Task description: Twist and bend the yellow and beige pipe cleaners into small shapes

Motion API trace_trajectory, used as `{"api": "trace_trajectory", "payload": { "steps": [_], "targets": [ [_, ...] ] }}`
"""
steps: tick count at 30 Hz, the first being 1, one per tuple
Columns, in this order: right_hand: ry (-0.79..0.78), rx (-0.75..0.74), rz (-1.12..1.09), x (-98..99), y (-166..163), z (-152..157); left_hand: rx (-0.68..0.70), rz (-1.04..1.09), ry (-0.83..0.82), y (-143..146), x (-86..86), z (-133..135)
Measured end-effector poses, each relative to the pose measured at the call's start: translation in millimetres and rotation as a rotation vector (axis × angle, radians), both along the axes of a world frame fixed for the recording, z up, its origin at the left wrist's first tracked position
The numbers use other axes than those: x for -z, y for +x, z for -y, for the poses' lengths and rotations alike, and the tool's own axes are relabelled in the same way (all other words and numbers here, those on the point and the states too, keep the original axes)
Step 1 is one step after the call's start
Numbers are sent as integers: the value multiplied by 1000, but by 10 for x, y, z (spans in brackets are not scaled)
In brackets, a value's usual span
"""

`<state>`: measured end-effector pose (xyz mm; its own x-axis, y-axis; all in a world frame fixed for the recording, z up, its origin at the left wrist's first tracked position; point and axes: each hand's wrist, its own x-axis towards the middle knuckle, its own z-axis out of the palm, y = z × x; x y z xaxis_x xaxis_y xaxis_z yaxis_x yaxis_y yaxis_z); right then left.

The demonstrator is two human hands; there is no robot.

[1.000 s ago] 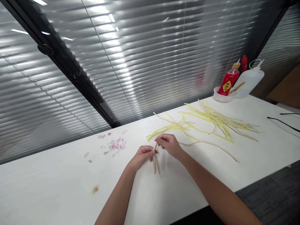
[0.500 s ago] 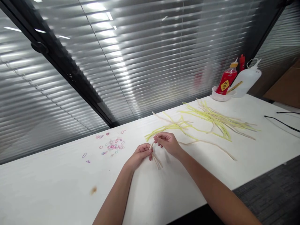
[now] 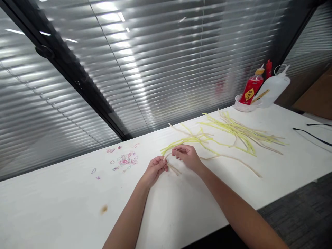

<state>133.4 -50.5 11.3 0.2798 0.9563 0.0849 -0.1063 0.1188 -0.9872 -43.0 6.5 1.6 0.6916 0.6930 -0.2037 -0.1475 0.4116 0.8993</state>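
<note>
My left hand (image 3: 154, 171) is closed around a small bundle of beige pipe cleaners (image 3: 174, 169), whose loose ends stick out to the right below the fingers. Just to the right, my right hand (image 3: 188, 157) pinches the other end of a beige strand that arcs up out of the left hand. Behind the hands lies a loose group of yellow pipe cleaners (image 3: 186, 140) with a few beige ones among them. One long beige pipe cleaner (image 3: 241, 160) stretches away to the right of my right wrist.
A larger pile of yellow and beige pipe cleaners (image 3: 242, 133) lies at the back right. Small coloured rubber bands (image 3: 126, 161) are scattered to the left. At the far right corner stand a red bottle (image 3: 251, 90) in a shallow dish (image 3: 243, 108) and a white squeeze bottle (image 3: 275, 88). Black cables (image 3: 311, 133) cross the right edge.
Both hands have moved slightly apart, and the beige strand between them now bends in an arc. The loose ends under my left hand have swung upward to the right.
</note>
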Motion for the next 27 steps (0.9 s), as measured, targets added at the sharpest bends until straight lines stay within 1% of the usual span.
{"api": "trace_trajectory", "payload": {
  "steps": [6,11,16,20,27],
  "targets": [
    [3,3,36,26,-1,-10,-87,60,-78,17,27,-4],
    [-19,-12,152,34,2,0,-189,66,-119,47,42,-6],
    [-18,-75,264,42,-4,12,-290,83,-153,64,56,-11],
    [-29,-115,267,32,-17,20,-345,100,-155,65,78,-24],
    [-19,-137,257,61,-48,12,-420,134,-154,66,119,-34]
  ]
}}
